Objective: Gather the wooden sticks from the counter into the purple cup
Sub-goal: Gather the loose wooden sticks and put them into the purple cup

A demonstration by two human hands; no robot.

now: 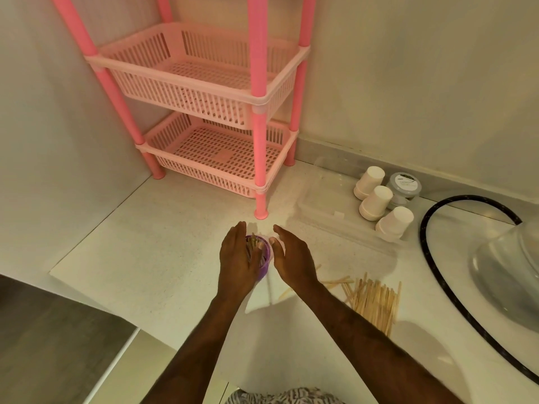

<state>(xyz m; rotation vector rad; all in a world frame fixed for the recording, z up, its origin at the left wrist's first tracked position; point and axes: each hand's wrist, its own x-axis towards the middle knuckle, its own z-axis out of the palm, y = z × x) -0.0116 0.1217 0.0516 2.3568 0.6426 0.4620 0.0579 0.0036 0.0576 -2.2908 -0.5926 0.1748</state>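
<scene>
The purple cup (264, 262) stands on the white counter (163, 252) between my two hands, with several wooden sticks upright inside it. My left hand (237, 262) lies flat against the cup's left side, fingers straight, partly covering the cup. My right hand (288, 256) hovers just right of the cup with its fingers straight and nothing in it; whether the thumb touches the rim is unclear. A pile of wooden sticks (374, 301) lies on the counter to the right, and a few loose sticks (335, 282) lie nearer my right wrist.
A pink two-tier basket rack (215, 118) stands in the back corner. Three stacks of white paper cups (379, 202) lie beside a grey lidded tub (405, 185). A clear plastic lid (335, 217) lies flat; a sink with black rim (437, 269) is at the right.
</scene>
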